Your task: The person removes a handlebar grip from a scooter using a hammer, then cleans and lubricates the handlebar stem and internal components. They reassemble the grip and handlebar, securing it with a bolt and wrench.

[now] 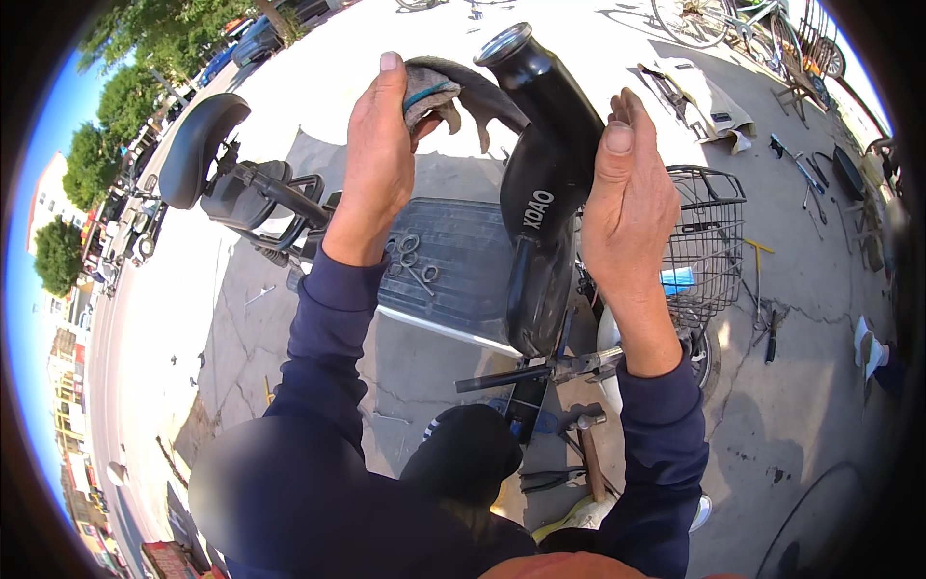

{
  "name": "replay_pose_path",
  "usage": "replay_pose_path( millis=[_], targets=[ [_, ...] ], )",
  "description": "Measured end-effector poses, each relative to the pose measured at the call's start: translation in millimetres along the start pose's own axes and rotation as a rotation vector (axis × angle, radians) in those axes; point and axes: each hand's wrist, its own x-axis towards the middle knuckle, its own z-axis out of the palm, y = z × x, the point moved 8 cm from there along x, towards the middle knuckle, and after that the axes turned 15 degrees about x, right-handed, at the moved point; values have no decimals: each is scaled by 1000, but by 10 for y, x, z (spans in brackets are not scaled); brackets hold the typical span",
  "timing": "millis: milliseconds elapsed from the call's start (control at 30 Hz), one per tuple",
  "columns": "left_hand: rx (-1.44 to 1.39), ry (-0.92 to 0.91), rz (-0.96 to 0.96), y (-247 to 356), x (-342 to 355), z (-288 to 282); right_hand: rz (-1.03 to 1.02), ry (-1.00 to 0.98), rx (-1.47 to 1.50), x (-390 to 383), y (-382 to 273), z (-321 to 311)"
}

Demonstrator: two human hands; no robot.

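My left hand (376, 164) grips a grey, stained rag (429, 101), with a dark, torn strip of material (477, 96) hanging beside it. A black angled tube (545, 135) with white lettering and a silver ring at its top rises in front of me. My right hand (632, 193) is upright at the tube's right side, fingers extended; whether it touches the tube I cannot tell. Below are a ridged footboard (444, 299) with several metal rings (408, 253) and a handlebar (502, 378) lying crosswise at the tube's foot.
A black saddle (198, 145) stands at left and a wire basket (709, 232) at right. A hammer (590, 454), pliers and other tools (801, 159) lie on the cracked pavement (772, 405). Parked bicycles (704, 24) stand behind; a road and trees are at left.
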Motion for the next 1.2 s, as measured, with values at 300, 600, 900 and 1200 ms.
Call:
replay_pose_path(
  millis=[300,600,900,1200],
  targets=[
    [-598,-276,148,45,-431,591,-11,131,-112,16,8,108],
    [-637,-673,263,405,-12,1052,-30,212,-359,66,31,57],
    [-386,-455,429,386,-656,701,245,181,-233,-45,189,-42],
    [-861,-1091,165,258,114,1288,87,126,-309,-47,136,19]
  ],
)
